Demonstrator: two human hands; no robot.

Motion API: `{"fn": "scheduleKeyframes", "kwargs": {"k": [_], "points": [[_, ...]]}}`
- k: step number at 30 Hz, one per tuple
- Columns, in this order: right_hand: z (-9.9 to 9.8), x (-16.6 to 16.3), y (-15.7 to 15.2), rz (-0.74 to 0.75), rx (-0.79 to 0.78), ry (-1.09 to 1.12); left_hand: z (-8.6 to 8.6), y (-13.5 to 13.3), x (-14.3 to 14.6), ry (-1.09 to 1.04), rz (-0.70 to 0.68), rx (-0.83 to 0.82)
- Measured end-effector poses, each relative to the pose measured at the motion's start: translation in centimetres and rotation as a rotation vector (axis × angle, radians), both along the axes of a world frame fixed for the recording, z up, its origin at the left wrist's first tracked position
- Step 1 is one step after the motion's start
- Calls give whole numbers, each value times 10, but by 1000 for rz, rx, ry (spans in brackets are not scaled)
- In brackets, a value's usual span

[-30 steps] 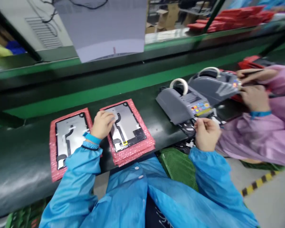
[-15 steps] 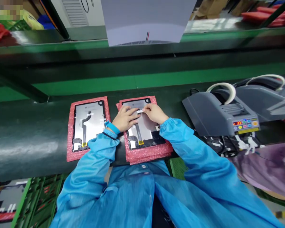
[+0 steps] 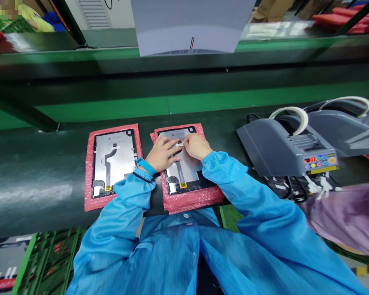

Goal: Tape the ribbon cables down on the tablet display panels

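Observation:
A tablet screen panel (image 3: 192, 166), silver back up with a black border, lies on stacked red bubble-wrap sheets (image 3: 193, 200). My left hand (image 3: 161, 155) rests on its left part, fingers extended and somewhat spread over the dark flex cable (image 3: 180, 172). From the other side my right hand (image 3: 198, 146) reaches in, thumb and fingertips pinched at a short strip of white tape (image 3: 178, 144) near the cable's upper end. The strip is mostly covered by fingers. To the left, a similar screen panel (image 3: 123, 153) lies on its own red bubble wrap (image 3: 89, 172), untouched.
Grey tape dispensers (image 3: 273, 143) stand at the right on the dark bench (image 3: 43, 164), the nearer with a lit display. A large pale board (image 3: 190, 24) hangs ahead. Green crates (image 3: 49, 262) sit below left. A purple-clad person (image 3: 347, 217) is at the right.
My right hand has moved slightly left and closer to the panel, and less of the white strip shows. My left hand stays nearly in place.

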State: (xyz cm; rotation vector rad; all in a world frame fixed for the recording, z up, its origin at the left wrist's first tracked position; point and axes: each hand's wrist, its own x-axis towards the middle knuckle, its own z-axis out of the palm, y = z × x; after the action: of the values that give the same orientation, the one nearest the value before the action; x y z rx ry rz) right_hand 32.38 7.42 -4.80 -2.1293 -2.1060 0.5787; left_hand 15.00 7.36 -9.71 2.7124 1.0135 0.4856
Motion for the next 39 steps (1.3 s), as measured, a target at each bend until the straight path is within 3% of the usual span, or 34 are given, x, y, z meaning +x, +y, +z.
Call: {"fn": "scheduleKeyframes", "kwargs": {"k": [8, 14, 18, 21, 24, 27, 33, 36, 39], "points": [[0, -5, -5, 21, -3, -53, 1, -2, 1, 26, 32, 26], [-4, -6, -8, -121, 155, -50, 2, 0, 0, 21, 36, 69], [-9, 40, -32, -223, 288, 166, 9, 1, 0, 57, 53, 90], [-21, 101, -87, -388, 416, 479, 14, 1, -1, 57, 37, 126], [-34, 157, -150, -748, 573, 746, 14, 5, -2, 37, 46, 139], [-36, 196, -182, -1033, 708, 960, 11, 11, -2, 1, 58, 128], [-23, 220, -167, -1027, 815, 1012, 18, 6, 0, 28, 127, 174], [-25, 219, -168, -1030, 988, 957, 25, -2, 4, 44, 185, 184], [-30, 220, -175, -1027, 1012, 999, 34, -11, 14, 1, 232, 194]]}}
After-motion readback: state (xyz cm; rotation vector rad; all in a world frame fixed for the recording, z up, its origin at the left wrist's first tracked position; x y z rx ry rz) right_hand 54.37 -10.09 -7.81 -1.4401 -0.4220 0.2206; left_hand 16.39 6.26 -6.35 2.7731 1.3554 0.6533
